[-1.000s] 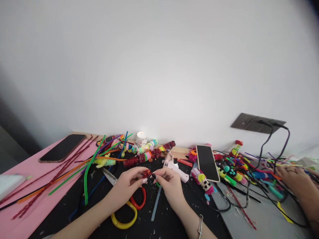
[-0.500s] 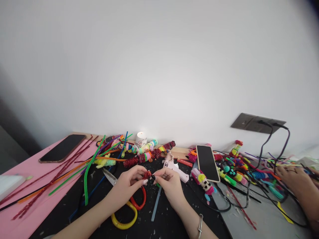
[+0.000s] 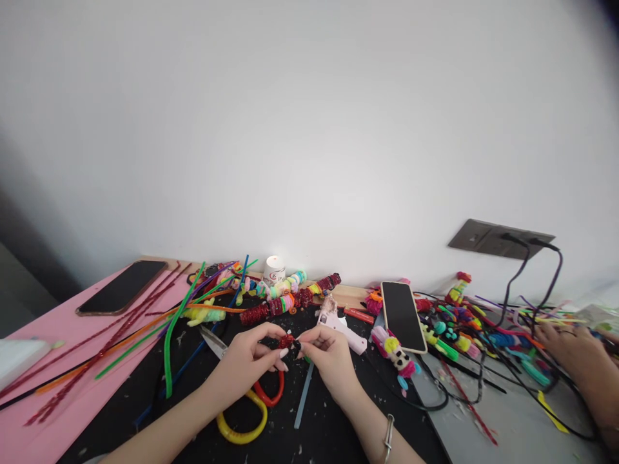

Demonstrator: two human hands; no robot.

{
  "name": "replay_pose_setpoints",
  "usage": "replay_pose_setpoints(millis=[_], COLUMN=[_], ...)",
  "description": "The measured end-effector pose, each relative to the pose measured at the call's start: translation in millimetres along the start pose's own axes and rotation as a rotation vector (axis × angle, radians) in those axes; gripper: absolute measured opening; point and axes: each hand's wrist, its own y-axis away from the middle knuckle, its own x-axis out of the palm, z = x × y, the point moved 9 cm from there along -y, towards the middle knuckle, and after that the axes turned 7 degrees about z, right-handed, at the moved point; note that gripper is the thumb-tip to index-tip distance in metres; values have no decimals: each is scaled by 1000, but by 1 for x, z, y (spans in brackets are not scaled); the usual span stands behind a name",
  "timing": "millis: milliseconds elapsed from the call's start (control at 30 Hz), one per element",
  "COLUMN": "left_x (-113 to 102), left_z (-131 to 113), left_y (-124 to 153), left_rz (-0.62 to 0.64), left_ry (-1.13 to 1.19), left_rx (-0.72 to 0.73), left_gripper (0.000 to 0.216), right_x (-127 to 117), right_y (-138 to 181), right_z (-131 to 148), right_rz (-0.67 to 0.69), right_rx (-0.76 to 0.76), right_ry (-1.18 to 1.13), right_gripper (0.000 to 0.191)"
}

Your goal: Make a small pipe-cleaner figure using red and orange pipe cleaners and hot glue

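My left hand [image 3: 255,353] pinches a small red tinsel pipe-cleaner piece [image 3: 286,340] between thumb and fingers. Close against its right side, my right hand [image 3: 325,353] is closed in a pinch. A small dark bit [image 3: 296,346] shows at those fingertips, too small to name. Below my hands lie scissors with one yellow and one red handle loop [image 3: 242,438], their blades partly behind my left hand. A translucent glue stick [image 3: 304,396] rests on the black mat [image 3: 290,444]. Just beyond my right hand lies a pale pink glue gun [image 3: 342,330].
Pipe cleaners [image 3: 170,341] spread over the pink board [image 3: 106,361] at left, beside a dark phone [image 3: 122,288]. A white cup [image 3: 275,270] stands by the wall. Another phone [image 3: 405,317], pipe-cleaner figures [image 3: 396,357] and black cables [image 3: 503,309] fill the right, near another person's hand [image 3: 570,348].
The red piece has turned slightly between my fingers, and my left fingers have shifted a little. Otherwise the table looks the same.
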Motion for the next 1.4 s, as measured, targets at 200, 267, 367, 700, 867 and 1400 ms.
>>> replay_pose_setpoints(millis=[200,267,367,700,867,1400], left_x=[-1,-1,-2,-4,-4,-4], left_z=[-4,-4,-6,-3,0,10], left_y=[0,0,1,1,-1,-3], left_rz=[-4,-9,-19,-27,-32,-5], left_ry=[-17,-25,-22,42,111,189], left_rx=[10,1,0,-33,-73,-143], left_gripper=[26,25,24,20,20,25], right_x=[1,2,4,6,8,11], right_y=[0,1,2,5,4,2], right_z=[5,6,6,1,0,-4], right_rz=[-2,2,4,3,25,93], right_rx=[-21,-26,-33,6,26,54], right_ry=[34,53,54,73,74,80], right_gripper=[8,5,3,2,2,8])
